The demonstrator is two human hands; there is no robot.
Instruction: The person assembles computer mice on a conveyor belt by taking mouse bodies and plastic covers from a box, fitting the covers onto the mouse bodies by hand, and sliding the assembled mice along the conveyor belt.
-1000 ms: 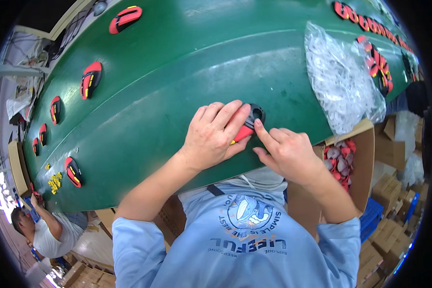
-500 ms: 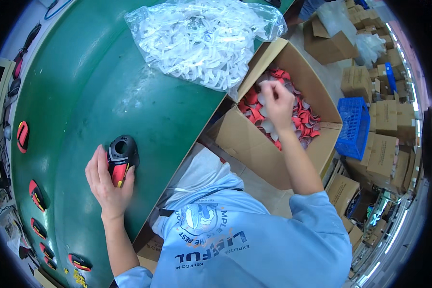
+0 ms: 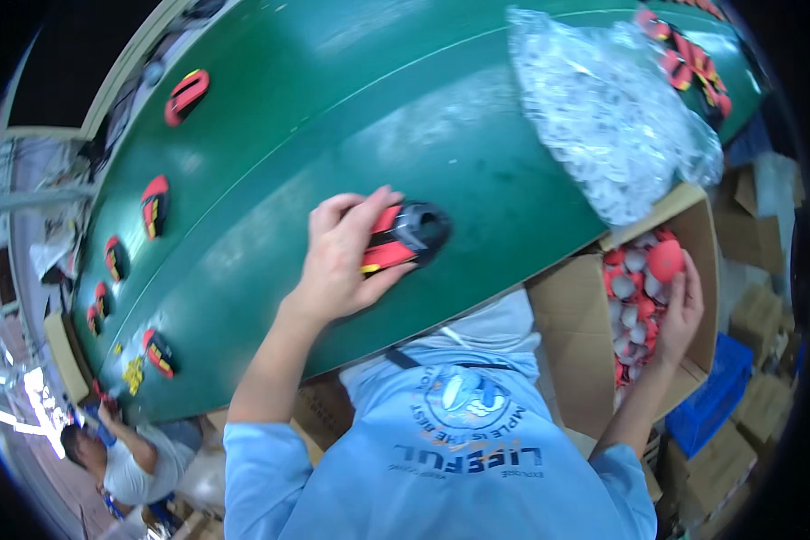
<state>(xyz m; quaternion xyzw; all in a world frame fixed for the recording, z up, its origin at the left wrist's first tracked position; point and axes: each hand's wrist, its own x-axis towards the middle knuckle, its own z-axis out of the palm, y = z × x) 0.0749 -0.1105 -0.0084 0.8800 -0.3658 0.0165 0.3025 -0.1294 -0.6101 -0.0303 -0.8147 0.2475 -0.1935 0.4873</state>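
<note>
Grips 1 black-and-red device (image 3: 396, 241) in the left hand (image 3: 337, 256), 1 rounded red piece (image 3: 666, 261) in the right hand (image 3: 682, 313)

Curls the left hand partway closed around the device, with fingers arched over the far side and thumb laid along the near side. Bends the left wrist slightly, with forearm slanting up from the lower edge. Narrows the right hand to a fingertip hold at the edge of the red piece, with arm stretched out to the right and fingers pointing away from the body.

Under the left hand, on the smooth, glossy green tabletop (image 3: 333, 117): the device, long and hard-looking, with red panels, black stripes, a touch of yellow and a rounded black end pierced by a dark opening.

At the right fingertips: the red piece, smooth and convex, over an open cardboard carton (image 3: 569, 337) heaped with loose curved pieces (image 3: 636, 310) in red and greyish white.

Near the carton: a crinkled clear plastic bag (image 3: 594, 117) full of small whitish parts. Beyond the bag: clustered red-and-black units (image 3: 697, 72). Well to the left: 6 similar units (image 3: 155, 207) and scattered yellow bits (image 3: 133, 373).
</note>
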